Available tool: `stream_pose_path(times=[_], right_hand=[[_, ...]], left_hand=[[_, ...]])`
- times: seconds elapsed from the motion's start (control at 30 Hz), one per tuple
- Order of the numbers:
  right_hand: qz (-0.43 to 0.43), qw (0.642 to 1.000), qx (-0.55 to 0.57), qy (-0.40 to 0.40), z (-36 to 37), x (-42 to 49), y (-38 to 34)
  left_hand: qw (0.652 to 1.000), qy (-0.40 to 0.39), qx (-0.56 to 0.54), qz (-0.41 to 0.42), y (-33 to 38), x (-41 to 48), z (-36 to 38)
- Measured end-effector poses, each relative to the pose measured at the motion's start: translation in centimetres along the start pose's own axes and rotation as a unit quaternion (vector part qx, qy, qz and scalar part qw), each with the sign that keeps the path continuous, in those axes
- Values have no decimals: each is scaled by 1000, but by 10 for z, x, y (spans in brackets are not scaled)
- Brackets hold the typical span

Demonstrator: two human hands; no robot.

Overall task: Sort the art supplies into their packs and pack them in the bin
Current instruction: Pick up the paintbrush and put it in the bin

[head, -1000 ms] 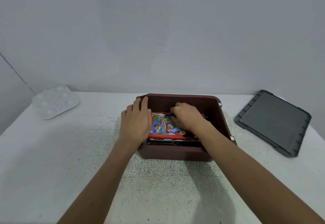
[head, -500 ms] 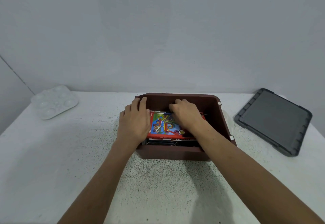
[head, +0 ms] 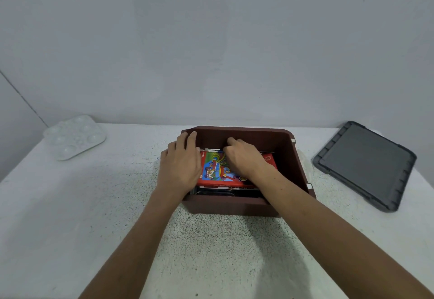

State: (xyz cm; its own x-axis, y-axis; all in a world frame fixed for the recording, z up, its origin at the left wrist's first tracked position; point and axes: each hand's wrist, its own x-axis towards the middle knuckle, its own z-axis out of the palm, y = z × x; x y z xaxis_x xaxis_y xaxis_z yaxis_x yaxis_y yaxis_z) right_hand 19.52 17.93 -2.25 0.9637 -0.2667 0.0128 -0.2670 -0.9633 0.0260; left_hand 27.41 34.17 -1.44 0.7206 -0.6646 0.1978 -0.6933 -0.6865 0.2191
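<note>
A brown plastic bin (head: 298,164) stands in the middle of the white table. Inside it a red pack with a colourful cartoon picture (head: 217,170) lies flat on top of a dark pack (head: 220,193), of which only the near edge shows. My left hand (head: 182,166) lies over the bin's left wall, fingers reaching along the rim and holding it. My right hand (head: 244,157) is inside the bin on the red pack, fingers curled over the pack's far edge. A thin white item (head: 211,149) peeks out behind the pack.
A dark grey bin lid (head: 366,164) lies flat on the table to the right of the bin. A white paint palette with round wells (head: 75,136) sits at the far left corner. A plain wall runs along the table's back edge.
My right hand has crept a little toward the far edge of the red pack. The left hand and the bin have hardly moved.
</note>
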Motion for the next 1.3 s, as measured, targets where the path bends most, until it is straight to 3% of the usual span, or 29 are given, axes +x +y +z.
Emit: stream_pose_path(times=[0.6, 0.73, 0.8, 0.87, 0.93, 1.07, 1.3], right_hand=[[-36, 999, 1, -12, 3, 1, -1], [-34, 999, -7, 18, 0, 1, 0], [-34, 999, 2, 28, -3, 1, -1], [-34, 997, 30, 55, -9, 1, -3], [-28, 992, 76, 99, -17, 1, -4], [-40, 972, 157, 172, -44, 19, -18], [-108, 958, 211, 161, -65, 80, -95]], left_hand=[[1000, 15, -16, 1, 0, 0, 1], [995, 24, -97, -5, -2, 5, -1], [975, 41, -219, -24, -7, 7, -5], [923, 67, -371, -75, -14, 5, -9], [882, 101, -447, -113, -27, 2, -11], [851, 117, -484, -166, -71, 0, -13], [816, 165, -477, -281, -177, -2, -25]])
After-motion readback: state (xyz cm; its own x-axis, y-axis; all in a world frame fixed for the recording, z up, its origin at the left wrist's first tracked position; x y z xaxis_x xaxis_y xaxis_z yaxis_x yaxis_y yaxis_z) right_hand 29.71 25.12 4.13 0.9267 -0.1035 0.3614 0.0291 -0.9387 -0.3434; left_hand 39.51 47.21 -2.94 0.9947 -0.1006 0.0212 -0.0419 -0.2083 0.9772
